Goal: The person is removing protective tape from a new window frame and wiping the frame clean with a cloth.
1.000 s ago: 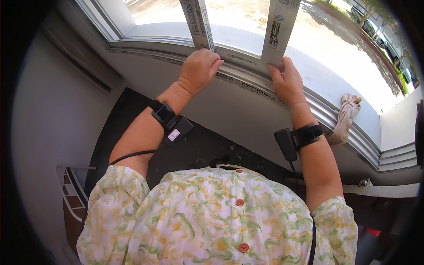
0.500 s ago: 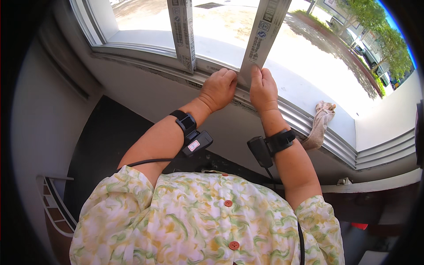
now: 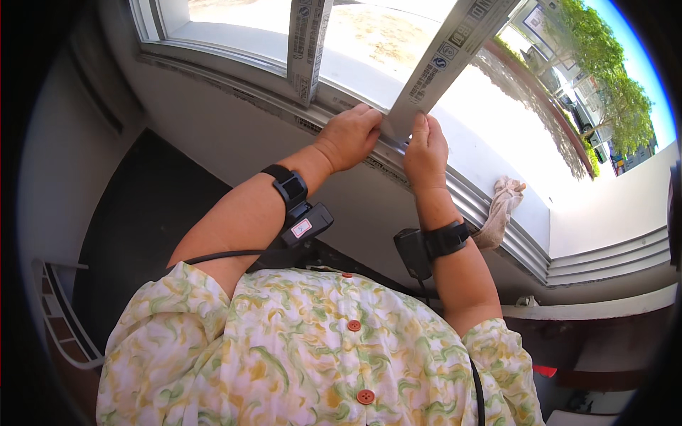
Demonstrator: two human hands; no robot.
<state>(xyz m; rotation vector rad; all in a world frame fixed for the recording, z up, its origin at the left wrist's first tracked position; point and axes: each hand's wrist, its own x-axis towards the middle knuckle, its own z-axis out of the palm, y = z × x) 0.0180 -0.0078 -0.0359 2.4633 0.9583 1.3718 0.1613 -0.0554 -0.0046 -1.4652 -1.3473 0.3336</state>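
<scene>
Both of my hands are at the lower corner of a sliding window sash, whose pale frame is covered with printed film. My left hand is closed at its bottom edge, the fingertips curled out of sight. On the other side, my right hand grips the frame, its thumb lying up along the face. Below the corner runs the grooved metal window track; I cannot tell whether the sash sits fully in it. A second upright frame member stands to the left.
A beige cloth drapes over the track at the right. Beyond the opening lie a white outer ledge, sunlit ground and trees. A white rack is low at the left, beside the dark floor.
The view has swung slightly, and the sash leans more to the right. A small bright gap now shows by its lower corner. Both hands keep their hold.
</scene>
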